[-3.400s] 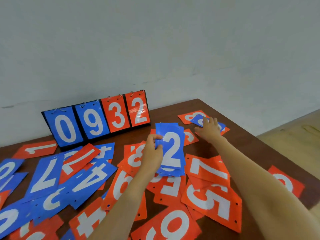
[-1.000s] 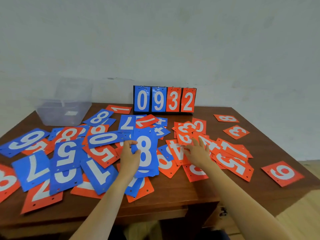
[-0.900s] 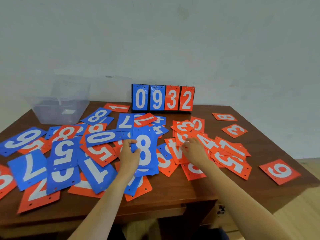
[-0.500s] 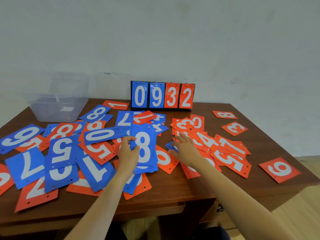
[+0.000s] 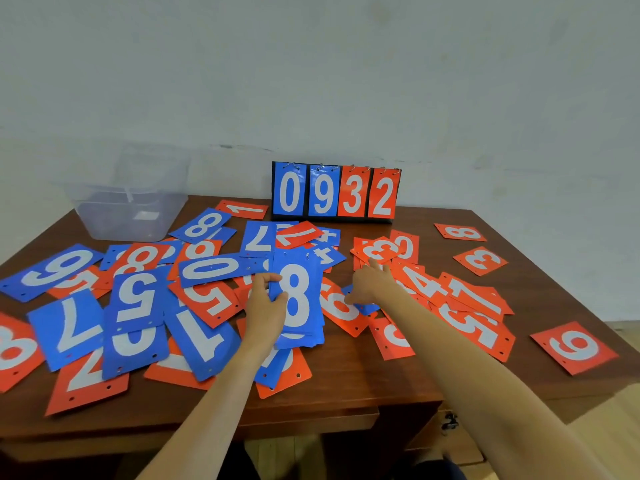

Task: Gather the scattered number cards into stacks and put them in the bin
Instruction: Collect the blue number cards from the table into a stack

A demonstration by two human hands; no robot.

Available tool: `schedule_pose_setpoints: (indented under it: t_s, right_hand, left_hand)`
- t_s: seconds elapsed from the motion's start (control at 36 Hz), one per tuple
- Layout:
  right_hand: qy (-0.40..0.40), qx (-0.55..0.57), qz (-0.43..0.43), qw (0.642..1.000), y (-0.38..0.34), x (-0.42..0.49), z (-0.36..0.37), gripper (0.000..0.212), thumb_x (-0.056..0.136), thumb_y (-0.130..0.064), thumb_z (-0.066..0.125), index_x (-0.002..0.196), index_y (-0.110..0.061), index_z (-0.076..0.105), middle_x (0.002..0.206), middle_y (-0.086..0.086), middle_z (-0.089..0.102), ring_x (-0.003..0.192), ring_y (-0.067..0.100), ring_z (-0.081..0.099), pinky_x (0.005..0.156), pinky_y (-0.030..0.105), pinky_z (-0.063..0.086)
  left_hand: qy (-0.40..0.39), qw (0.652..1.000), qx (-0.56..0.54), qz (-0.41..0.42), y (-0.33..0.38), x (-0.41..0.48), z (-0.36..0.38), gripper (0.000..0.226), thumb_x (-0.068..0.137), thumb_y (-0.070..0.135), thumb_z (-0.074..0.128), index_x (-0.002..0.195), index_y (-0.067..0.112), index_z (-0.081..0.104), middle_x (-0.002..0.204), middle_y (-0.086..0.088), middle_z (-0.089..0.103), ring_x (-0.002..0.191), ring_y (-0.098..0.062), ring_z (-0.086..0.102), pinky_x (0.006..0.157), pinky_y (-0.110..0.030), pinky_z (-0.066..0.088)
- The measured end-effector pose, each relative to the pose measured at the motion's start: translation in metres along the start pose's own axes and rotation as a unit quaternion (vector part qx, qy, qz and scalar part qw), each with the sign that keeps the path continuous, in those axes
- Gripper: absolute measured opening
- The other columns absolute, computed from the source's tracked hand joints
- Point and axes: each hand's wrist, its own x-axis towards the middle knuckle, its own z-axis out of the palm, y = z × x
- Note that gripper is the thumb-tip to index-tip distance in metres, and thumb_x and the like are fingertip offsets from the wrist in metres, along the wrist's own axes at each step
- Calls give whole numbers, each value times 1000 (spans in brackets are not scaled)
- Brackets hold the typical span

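My left hand [image 5: 265,308] grips a stack of blue number cards [image 5: 298,306] topped by a white 8. My right hand [image 5: 372,284] rests flat and outstretched on scattered orange cards [image 5: 474,296] at 2 o'clock. The clear plastic bin [image 5: 104,220] stands at 10 o'clock.

The stack of blue cards [image 5: 298,299] gripped by the left hand [image 5: 265,308] shows only its top 8; the cards beneath appear as thin edges, their numbers hidden; the right hand [image 5: 372,284] covers most of a blue card [image 5: 367,309], whose number is unreadable, and whether its fingers pinch that card cannot be told; a red card [image 5: 17,351] is cut off by the left edge; the clear bin [image 5: 131,223] is blurred, and a pale patch inside it is unidentifiable.
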Motion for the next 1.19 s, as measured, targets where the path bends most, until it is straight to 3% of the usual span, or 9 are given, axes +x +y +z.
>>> schedule_pose_setpoints:
  t_s: [0.22, 0.33, 0.44, 0.64, 0.78, 0.86, 0.97, 1.08, 1.19]
  right_hand:
    - [93, 2, 3, 996, -10, -11, 7, 34, 95, -34, 48, 116, -11, 62, 124, 9, 58, 126, 27, 43, 109, 46, 31]
    - [164, 132, 1, 978, 0, -21, 1, 31, 95, -29, 49, 111, -8, 65, 102, 10, 66, 92, 21, 60, 76, 29, 50]
    - [191, 316, -25, 929, 19, -41, -21, 30, 95, -29, 53, 116, -11, 64, 105, 7, 67, 88, 17, 60, 67, 21, 46]
    - [150, 549, -126, 813, 36, -83, -52, 21, 86, -30, 66, 96, -14, 57, 89, -6, 70, 75, 6, 71, 57, 15, 54]
    - [152, 510, -135, 836, 15, -67, -46, 26, 81, -31, 71, 87, -14, 52, 93, 1, 71, 79, 11, 71, 63, 23, 57]
    - [204, 493, -139, 835, -3, -51, -40, 29, 79, -29, 74, 84, -10, 53, 92, 13, 68, 85, 25, 67, 70, 37, 55]
    - [268, 503, -136, 811, -30, -28, -33, 32, 78, -31, 76, 75, -18, 47, 76, 7, 57, 72, 24, 55, 59, 31, 42]
    - [361, 449, -115, 809, -46, -1, -28, 37, 76, -35, 76, 96, -16, 52, 92, -1, 55, 86, 12, 48, 67, 17, 38]
    - [334, 363, -89, 865, -44, 35, -16, 41, 93, -31, 57, 127, -9, 51, 128, 8, 52, 122, 23, 43, 97, 29, 36]
  left_hand:
    - [-12, 1000, -7, -8, 1, -1, 1, 24, 92, 3, 54, 108, 20, 48, 115, 4, 47, 76, -2, 54, 70, -40, 56]
    - [-6, 1000, -1, 4, 1, 1, -1, 24, 92, 0, 52, 107, 19, 48, 102, 11, 46, 68, 0, 49, 58, -24, 48]
    - [4, 1000, 11, 9, 2, 4, -3, 25, 92, 0, 50, 107, 20, 47, 91, 20, 43, 63, -5, 49, 50, -23, 41]
    - [2, 999, 25, 38, 9, 7, -4, 24, 92, -1, 47, 107, 18, 46, 85, 17, 45, 52, -11, 41, 42, -20, 34]
    - [-44, 998, -4, 40, 14, 7, 0, 24, 92, 3, 49, 112, 14, 50, 92, 20, 46, 58, -8, 38, 47, -23, 36]
    - [-73, 996, -28, 30, 18, 5, 3, 18, 93, 12, 53, 111, 14, 53, 93, 23, 45, 63, 4, 38, 49, -7, 38]
    - [-101, 993, -58, 9, 14, 7, 1, 27, 86, 18, 66, 109, 17, 52, 110, 14, 51, 94, 4, 53, 68, -14, 48]
    - [-74, 995, -71, -9, 7, 17, -9, 25, 89, 9, 61, 108, 20, 51, 113, 10, 51, 91, 0, 56, 66, -20, 53]
    - [-9, 996, -86, -37, 1, 32, -23, 24, 91, 5, 55, 108, 21, 49, 112, 4, 52, 93, -12, 61, 72, -38, 58]
